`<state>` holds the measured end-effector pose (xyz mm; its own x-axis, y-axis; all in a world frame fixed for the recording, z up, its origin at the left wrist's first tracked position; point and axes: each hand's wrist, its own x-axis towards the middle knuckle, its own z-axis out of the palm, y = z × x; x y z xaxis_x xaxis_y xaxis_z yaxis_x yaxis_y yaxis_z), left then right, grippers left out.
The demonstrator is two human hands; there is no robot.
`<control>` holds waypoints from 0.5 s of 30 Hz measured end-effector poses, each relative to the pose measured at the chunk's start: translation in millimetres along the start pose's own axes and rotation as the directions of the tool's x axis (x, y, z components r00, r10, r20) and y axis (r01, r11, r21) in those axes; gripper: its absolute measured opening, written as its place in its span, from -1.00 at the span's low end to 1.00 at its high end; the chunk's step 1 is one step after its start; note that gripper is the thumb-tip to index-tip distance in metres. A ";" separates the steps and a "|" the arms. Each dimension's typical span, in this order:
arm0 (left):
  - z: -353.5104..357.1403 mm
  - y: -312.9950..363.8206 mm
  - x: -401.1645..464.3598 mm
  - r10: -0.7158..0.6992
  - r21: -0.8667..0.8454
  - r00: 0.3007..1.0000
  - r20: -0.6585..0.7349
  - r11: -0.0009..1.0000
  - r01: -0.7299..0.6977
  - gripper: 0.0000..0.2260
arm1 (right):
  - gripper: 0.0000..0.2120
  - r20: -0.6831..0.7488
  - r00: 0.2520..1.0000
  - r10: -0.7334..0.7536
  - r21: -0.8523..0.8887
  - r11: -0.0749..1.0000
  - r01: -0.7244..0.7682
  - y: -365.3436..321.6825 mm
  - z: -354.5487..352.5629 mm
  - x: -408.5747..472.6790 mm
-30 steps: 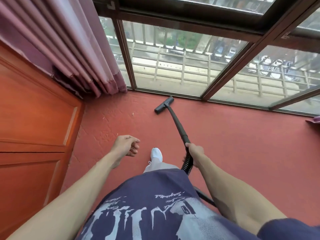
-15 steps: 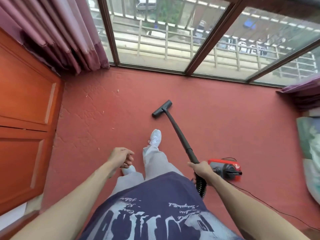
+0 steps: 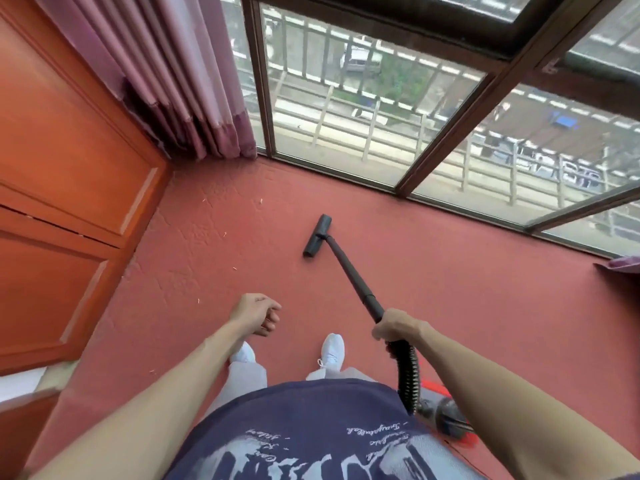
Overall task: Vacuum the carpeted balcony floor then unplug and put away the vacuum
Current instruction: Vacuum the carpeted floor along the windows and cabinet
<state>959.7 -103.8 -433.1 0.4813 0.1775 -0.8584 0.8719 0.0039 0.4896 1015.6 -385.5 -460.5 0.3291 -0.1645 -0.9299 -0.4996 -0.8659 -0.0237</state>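
Vacuum wand (image 3: 349, 271): black, slim, straight

One head-worn wide-angle camera looks steeply down at the red carpet (image 3: 214, 237), windows (image 3: 346, 109) across the frame's top.

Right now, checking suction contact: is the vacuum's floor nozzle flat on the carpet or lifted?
Flat, apparently: the floor nozzle lies along the red carpet with no visible gap, wand angled up to the right hand.

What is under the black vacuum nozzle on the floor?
The vacuum nozzle lies on the red carpet. Small pale scraps show on the carpet to its left. Whether any debris is directly beneath it cannot be seen; the nozzle covers that patch.
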 end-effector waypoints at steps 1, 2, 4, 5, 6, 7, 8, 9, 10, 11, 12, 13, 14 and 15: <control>10.2 0.7 -1.0 0.002 -0.020 1.000 -0.014 1.000 -0.003 -0.85 | -0.68 -0.002 1.000 -0.021 0.010 1.000 0.021 -0.6 -12.0 5.5; 20.5 2.3 -2.2 0.008 -0.044 1.000 -0.024 0.999 -0.009 -0.86 | -0.69 -0.011 0.999 -0.044 0.029 0.999 0.044 -1.8 -23.1 9.1; 38.5 3.8 -7.3 0.019 -0.104 0.999 -0.038 0.994 -0.023 -0.87 | -0.73 -0.061 0.993 -0.097 0.072 0.992 0.101 -5.9 -40.6 15.3; 45.3 3.3 -10.0 0.021 -0.135 0.999 -0.046 0.991 -0.027 -0.87 | -0.74 -0.096 0.988 -0.123 0.099 0.986 0.133 -8.9 -47.2 17.3; 50.5 3.0 -13.7 0.021 -0.161 0.998 -0.057 0.986 -0.030 -0.87 | -0.75 -0.124 0.982 -0.144 0.124 0.979 0.159 -12.6 -53.2 18.2; 53.7 1.8 -16.0 0.018 -0.186 0.998 -0.067 0.982 -0.030 -0.87 | -0.75 -0.142 0.977 -0.162 0.145 0.973 0.182 -15.9 -59.2 20.0; 55.0 0.1 -17.5 0.012 -0.209 0.997 -0.076 0.978 -0.028 -0.87 | -0.74 -0.151 0.973 -0.173 0.161 0.967 0.197 -18.3 -65.9 21.9; 54.6 -1.4 -18.1 0.006 -0.230 0.996 -0.087 0.973 -0.026 -0.86 | -0.72 -0.159 0.971 -0.178 0.177 0.962 0.206 -20.3 -73.1 24.9; 53.0 -3.0 -17.4 0.000 -0.252 0.995 -0.102 0.967 -0.025 -0.86 | -0.71 -0.163 0.970 -0.180 0.187 0.960 0.210 -21.8 -81.2 28.1; 50.4 -4.1 -15.7 -0.009 -0.275 0.993 -0.117 0.961 -0.024 -0.87 | -0.71 -0.166 0.969 -0.184 0.191 0.958 0.215 -23.8 -89.1 31.8; 47.3 -3.6 -13.4 -0.018 -0.294 0.991 -0.132 0.956 -0.022 -0.87 | -0.70 -0.163 0.968 -0.189 0.189 0.957 0.219 -26.7 -96.3 35.4; 43.4 -2.4 -10.9 -0.027 -0.305 0.989 -0.146 0.952 -0.019 -0.88 | -0.68 -0.158 0.969 -0.193 0.187 0.957 0.221 -31.2 -102.3 39.3; 39.7 -0.6 -7.7 -0.033 -0.312 0.987 -0.159 0.950 -0.018 -0.88 | -0.67 -0.150 0.970 -0.193 0.179 0.959 0.219 -36.6 -107.0 42.7; 35.8 1.7 -3.5 -0.035 -0.315 0.985 -0.167 0.949 -0.020 -0.88 | -0.66 -0.145 0.971 -0.192 0.166 0.962 0.216 -43.8 -110.2 46.6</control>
<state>962.7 -139.6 -434.7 0.4284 0.3394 -0.8374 0.7894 0.3103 0.5296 1141.1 -407.3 -462.3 0.5318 -0.0616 -0.8446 -0.5430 -0.7901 -0.2842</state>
